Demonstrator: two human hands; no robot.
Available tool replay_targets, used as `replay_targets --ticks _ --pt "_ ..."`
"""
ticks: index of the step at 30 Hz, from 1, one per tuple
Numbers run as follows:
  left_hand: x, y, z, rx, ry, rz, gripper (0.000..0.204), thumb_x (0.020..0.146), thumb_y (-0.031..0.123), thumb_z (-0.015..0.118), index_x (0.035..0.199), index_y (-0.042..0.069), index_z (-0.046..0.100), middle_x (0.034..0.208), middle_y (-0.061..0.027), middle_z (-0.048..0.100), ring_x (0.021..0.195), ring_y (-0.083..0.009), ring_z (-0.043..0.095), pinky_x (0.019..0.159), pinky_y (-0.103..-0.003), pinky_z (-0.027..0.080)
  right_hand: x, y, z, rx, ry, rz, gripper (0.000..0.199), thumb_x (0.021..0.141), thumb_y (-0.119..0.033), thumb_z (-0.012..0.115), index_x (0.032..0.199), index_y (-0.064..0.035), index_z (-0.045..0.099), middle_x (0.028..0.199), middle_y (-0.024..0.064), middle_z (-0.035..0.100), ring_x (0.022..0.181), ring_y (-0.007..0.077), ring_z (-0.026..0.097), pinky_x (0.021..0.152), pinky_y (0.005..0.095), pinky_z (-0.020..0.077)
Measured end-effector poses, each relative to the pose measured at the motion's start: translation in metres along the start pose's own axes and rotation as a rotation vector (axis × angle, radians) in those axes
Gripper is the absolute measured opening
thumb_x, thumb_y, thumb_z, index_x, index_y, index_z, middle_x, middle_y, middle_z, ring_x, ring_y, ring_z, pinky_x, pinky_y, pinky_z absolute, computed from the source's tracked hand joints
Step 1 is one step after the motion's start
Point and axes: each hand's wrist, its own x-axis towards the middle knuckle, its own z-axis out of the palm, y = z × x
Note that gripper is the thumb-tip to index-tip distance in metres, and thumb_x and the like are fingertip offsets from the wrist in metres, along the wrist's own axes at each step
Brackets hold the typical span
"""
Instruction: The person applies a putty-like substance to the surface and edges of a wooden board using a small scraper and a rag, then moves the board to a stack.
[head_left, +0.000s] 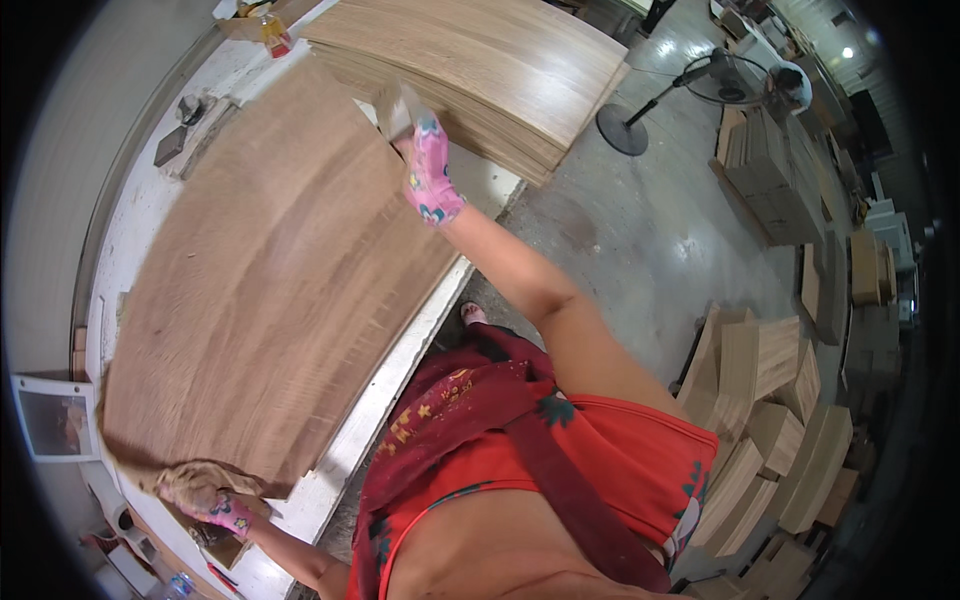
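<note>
A large wood-grain panel (270, 270) lies on the white worktable, blurred toward its far end. My left hand (222, 510), in a pink flowered glove, is closed on a crumpled brown cloth (195, 482) at the panel's near left corner. The cloth hides most of its fingers. My right hand (430, 170), in a matching glove, is at the panel's far right edge with its fingers curled. A pale, flat-sided piece (393, 108) shows at its fingers, too smeared by motion to name.
Similar panels are stacked (480, 70) beyond my right hand. A bottle of amber liquid (274, 35) and a dark block (171, 147) sit along the table's far left. A standing fan (622, 130), wood pieces (760, 400) and another person (790, 88) are to the right.
</note>
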Motion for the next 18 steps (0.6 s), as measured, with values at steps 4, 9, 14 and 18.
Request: replay_targets --ticks 4,9,14,18 --pt "0.027 0.014 0.021 -0.001 -0.022 0.005 0.036 0.097 0.015 0.044 0.128 -0.002 0.052 0.124 -0.0136 0.056 0.112 -0.0229 0.055 0.094 -0.034 0.046 0.006 -0.046 0.049 0.221 -0.067 -0.043 0.039 0.094 -0.027 0.054 0.124 -0.0014 0.053 0.114 0.0062 0.056 0.093 0.0168 0.054 0.079 0.0286 0.0453" --pt "0.017 0.009 0.047 -0.001 -0.109 -0.036 0.036 0.097 0.019 0.045 0.125 -0.002 0.054 0.121 -0.0121 0.058 0.108 -0.0214 0.056 0.09 -0.033 0.047 -0.007 -0.088 0.078 0.403 -0.107 -0.003 0.047 0.088 -0.041 0.061 0.117 -0.0054 0.053 0.11 0.0075 0.055 0.097 0.0196 0.054 0.084 0.0317 0.0461" --pt "-0.019 -0.013 0.058 0.056 -0.179 -0.104 0.036 0.098 0.022 0.046 0.123 -0.002 0.055 0.118 -0.0106 0.059 0.105 -0.0199 0.058 0.087 -0.032 0.048 -0.041 -0.1 0.052 0.247 -0.047 0.094 0.068 0.083 -0.057 0.06 0.124 -0.0049 0.045 0.113 0.0144 0.052 0.097 0.0254 0.058 0.081 0.0368 0.0539" --pt "-0.043 -0.041 0.055 0.097 -0.218 -0.159 0.037 0.098 0.025 0.046 0.121 -0.001 0.057 0.116 -0.0094 0.061 0.102 -0.0188 0.059 0.084 -0.032 0.049 -0.056 -0.102 0.005 0.355 -0.202 0.146 0.062 0.085 -0.05 0.062 0.125 -0.0059 0.046 0.112 0.0179 0.053 0.094 0.0214 0.06 0.066 0.031 0.0606"
